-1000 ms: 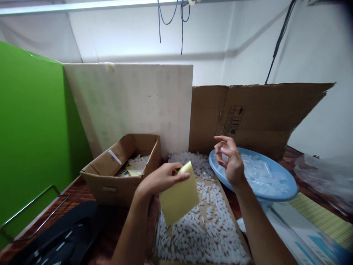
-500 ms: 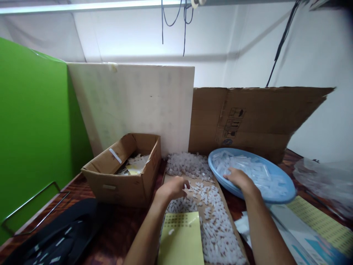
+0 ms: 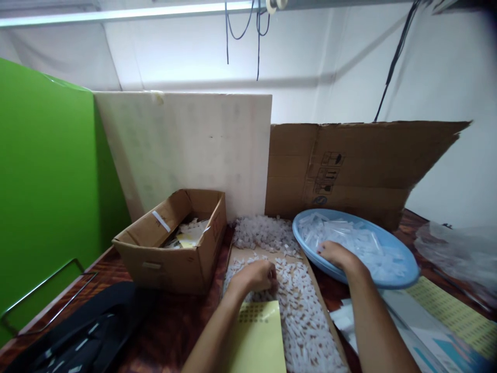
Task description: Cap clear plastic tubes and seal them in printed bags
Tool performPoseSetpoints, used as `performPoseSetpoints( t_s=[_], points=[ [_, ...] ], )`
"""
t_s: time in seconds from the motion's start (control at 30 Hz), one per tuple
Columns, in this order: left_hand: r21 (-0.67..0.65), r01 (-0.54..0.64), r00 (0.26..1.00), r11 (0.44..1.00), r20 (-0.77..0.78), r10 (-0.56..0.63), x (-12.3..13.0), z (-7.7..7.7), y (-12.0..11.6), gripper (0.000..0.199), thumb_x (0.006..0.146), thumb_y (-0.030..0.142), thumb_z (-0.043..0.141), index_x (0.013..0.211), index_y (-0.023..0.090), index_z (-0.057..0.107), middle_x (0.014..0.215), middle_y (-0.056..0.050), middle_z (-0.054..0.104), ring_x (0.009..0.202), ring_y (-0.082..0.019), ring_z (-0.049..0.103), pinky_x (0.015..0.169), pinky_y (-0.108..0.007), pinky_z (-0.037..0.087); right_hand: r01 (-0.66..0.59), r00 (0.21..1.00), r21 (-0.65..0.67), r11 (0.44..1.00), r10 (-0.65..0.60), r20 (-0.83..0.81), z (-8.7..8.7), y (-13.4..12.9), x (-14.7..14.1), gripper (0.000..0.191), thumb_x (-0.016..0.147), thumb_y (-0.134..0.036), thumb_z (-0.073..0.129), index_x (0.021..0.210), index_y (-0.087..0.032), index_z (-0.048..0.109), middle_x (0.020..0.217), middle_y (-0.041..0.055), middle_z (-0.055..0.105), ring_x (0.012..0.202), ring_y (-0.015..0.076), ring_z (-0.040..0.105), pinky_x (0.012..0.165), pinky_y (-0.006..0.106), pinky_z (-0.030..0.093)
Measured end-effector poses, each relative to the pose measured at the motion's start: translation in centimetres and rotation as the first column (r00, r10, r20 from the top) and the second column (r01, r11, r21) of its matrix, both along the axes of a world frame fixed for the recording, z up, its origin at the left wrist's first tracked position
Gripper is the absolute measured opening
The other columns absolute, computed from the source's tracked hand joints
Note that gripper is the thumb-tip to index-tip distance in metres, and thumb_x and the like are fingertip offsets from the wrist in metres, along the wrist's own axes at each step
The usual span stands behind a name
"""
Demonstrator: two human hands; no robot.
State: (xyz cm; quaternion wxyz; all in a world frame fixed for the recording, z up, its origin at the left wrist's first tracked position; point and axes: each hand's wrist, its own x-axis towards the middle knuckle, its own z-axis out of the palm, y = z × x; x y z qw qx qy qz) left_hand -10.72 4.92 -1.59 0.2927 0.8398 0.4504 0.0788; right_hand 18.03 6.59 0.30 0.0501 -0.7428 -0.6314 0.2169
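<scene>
My left hand [image 3: 256, 277] is low over small white plastic pieces [image 3: 306, 316] spread on a cardboard sheet [image 3: 272, 255]. Its fingers curl inward, and whatever is between them is too small to make out. Just below that hand lies a yellow sheet [image 3: 260, 342] with rows of small dark marks, partly covered by my left forearm. My right hand [image 3: 337, 255] reaches over the near left rim of a blue basin [image 3: 407, 259]. Its fingers are drawn together at the clear plastic pieces [image 3: 349, 233] inside; their tips are partly hidden.
Left stands an open cardboard box [image 3: 163, 269] with paper scraps. A black tray-like object [image 3: 112, 316] lies in front of it. More white pieces [image 3: 264, 233] are heaped at the back. Right are another yellow sheet [image 3: 454, 316] and clear plastic film [image 3: 458, 254]. Cardboard [image 3: 361, 171] stands behind.
My left hand has moved right and toward me, and its fingers have curled in more. My right hand has dipped slightly at the basin's edge.
</scene>
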Motion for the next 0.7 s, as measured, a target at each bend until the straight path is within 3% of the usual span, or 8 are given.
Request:
performPoseSetpoints(
  t_s=[0.17, 0.33, 0.43, 0.57, 0.67, 0.7],
  points=[
    [0.066, -0.070, 0.963, 0.995, 0.266, 0.051, -1.4, 2.7, 0.5, 0.010, 0.082, 0.023, 0.065, 0.086, 0.017, 0.072, 0.087, -0.007, 0.076, 0.080, -0.021, 0.070, 0.073, -0.028, 0.050, 0.028, 0.999, 0.107, 0.994, -0.031, 0.026, 0.2, 0.1, -0.2, 0.020, 0.097, -0.034, 0.067, 0.101, -0.015, 0.070, 0.102, 0.0044, 0.072, 0.092, 0.0200, 0.070, 0.084, 0.038, 0.057],
    [0.018, -0.148, 0.805, 0.989, 0.583, 0.110, -4.0, 6.4, 0.5, 0.029, 0.096, 0.045, 0.052, 0.102, 0.017, 0.056, 0.101, -0.010, 0.075, 0.079, -0.019, 0.074, 0.074, -0.028, 0.056, 0.153, 0.988, 0.376, 0.914, -0.154, -0.027, 1.6, 0.0, -0.7, 0.014, 0.087, -0.033, 0.070, 0.081, -0.020, 0.068, 0.091, 0.0122, 0.076, 0.093, 0.0298, 0.070, 0.068, 0.031, 0.043],
    [-0.011, -0.216, 0.611, 0.976, 0.778, 0.144, -5.3, 8.5, -0.1, 0.030, 0.096, 0.048, 0.055, 0.104, 0.019, 0.052, 0.107, -0.009, 0.074, 0.078, -0.015, 0.074, 0.079, -0.028, 0.056, 0.245, 0.970, 0.495, 0.834, -0.216, -0.115, 3.2, -0.4, -1.4, 0.014, 0.086, -0.034, 0.067, 0.084, -0.020, 0.067, 0.092, 0.0164, 0.075, 0.090, 0.0330, 0.069, 0.064, 0.032, 0.039],
    [-0.135, -0.188, 0.193, 0.973, 0.966, 0.172, -5.7, 10.5, -1.1, 0.028, 0.084, 0.037, 0.077, 0.095, 0.018, 0.059, 0.093, -0.004, 0.077, 0.068, -0.013, 0.072, 0.075, -0.026, 0.056, 0.270, 0.950, 0.587, 0.763, -0.114, -0.289, 6.1, -1.5, -3.5, 0.023, 0.091, -0.030, 0.059, 0.110, -0.018, 0.064, 0.076, 0.0074, 0.075, 0.081, 0.0257, 0.070, 0.069, 0.030, 0.044],
    [-0.122, -0.170, 0.099, 0.978, 0.985, 0.140, -5.5, 11.4, -1.7, 0.026, 0.082, 0.035, 0.081, 0.093, 0.019, 0.063, 0.095, -0.003, 0.078, 0.072, -0.013, 0.073, 0.075, -0.024, 0.056, 0.212, 0.906, 0.661, 0.720, 0.109, -0.409, 8.5, -3.0, -6.3, 0.042, 0.096, -0.035, 0.054, 0.137, -0.024, 0.052, 0.081, -0.0002, 0.077, 0.082, 0.0206, 0.070, 0.076, 0.029, 0.047],
    [-0.108, -0.178, 0.091, 0.978, 0.988, 0.126, -5.4, 11.7, -1.9, 0.025, 0.083, 0.035, 0.081, 0.092, 0.019, 0.065, 0.096, -0.003, 0.077, 0.074, -0.012, 0.072, 0.075, -0.024, 0.055, 0.202, 0.845, 0.698, 0.687, 0.238, -0.479, 9.2, -3.7, -7.3, 0.041, 0.096, -0.036, 0.055, 0.136, -0.024, 0.055, 0.083, 0.0006, 0.077, 0.084, 0.0210, 0.069, 0.079, 0.031, 0.047]
  ],
)
